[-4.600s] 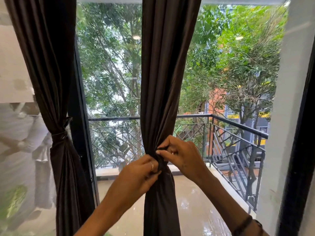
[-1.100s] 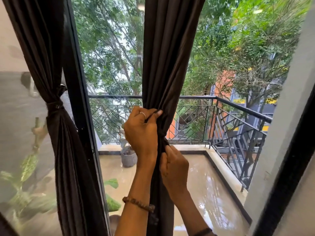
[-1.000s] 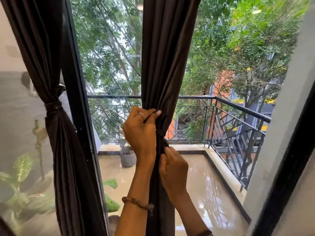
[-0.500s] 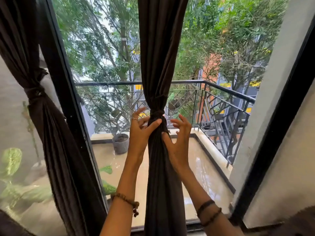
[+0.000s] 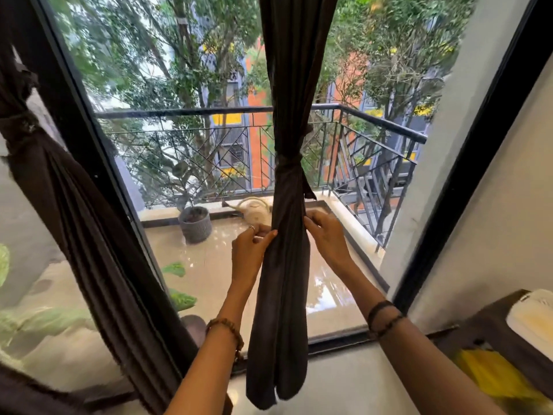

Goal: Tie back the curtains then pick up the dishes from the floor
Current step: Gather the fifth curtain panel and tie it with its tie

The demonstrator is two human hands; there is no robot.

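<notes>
A dark brown middle curtain (image 5: 287, 280) hangs in front of the window, cinched by a tie-back band (image 5: 288, 166) at railing height. Below the band, my left hand (image 5: 250, 250) pinches the curtain's left edge between thumb and fingers. My right hand (image 5: 326, 238) grips the curtain's right edge with curled fingers. A second dark curtain (image 5: 77, 223) hangs tied at the left. No dishes are in view.
A black window frame post (image 5: 89, 151) stands between the curtains. Outside on the wet balcony sit a grey plant pot (image 5: 196, 224) and a pale watering can (image 5: 254, 211). A dark shelf (image 5: 496, 330) with a white thing and yellow fabric stands at lower right.
My hands have dropped from the tie-back band to the fabric below it and now hold both edges. The camera has tilted down, showing the floor and the shelf.
</notes>
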